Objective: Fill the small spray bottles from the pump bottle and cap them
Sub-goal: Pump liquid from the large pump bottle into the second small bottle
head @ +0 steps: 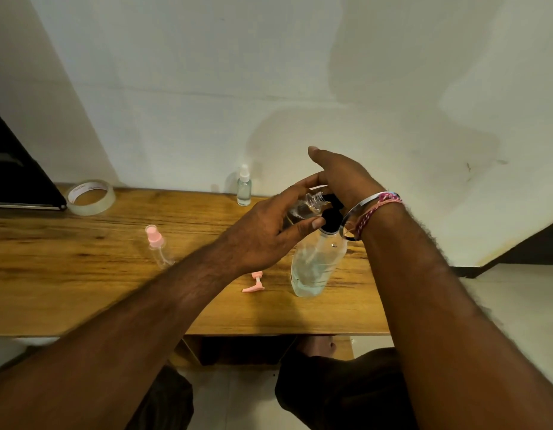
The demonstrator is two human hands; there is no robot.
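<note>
My left hand [269,234] holds a small clear spray bottle [312,203], uncapped and tilted, its open neck at the black pump head [331,214] of the clear pump bottle [315,268]. My right hand [340,175] rests palm-down on that pump head. The pump bottle stands on the wooden table [83,290], partly filled with clear liquid. A loose pink spray cap [255,282] lies on the table below my left hand. A small bottle with a pink cap [157,246] stands to the left. A capped clear small bottle [244,186] stands by the wall.
A roll of clear tape [90,197] lies at the table's back left, next to a dark flat object [17,178]. The white wall rises right behind the table. My knees and the tiled floor show under the table's front edge.
</note>
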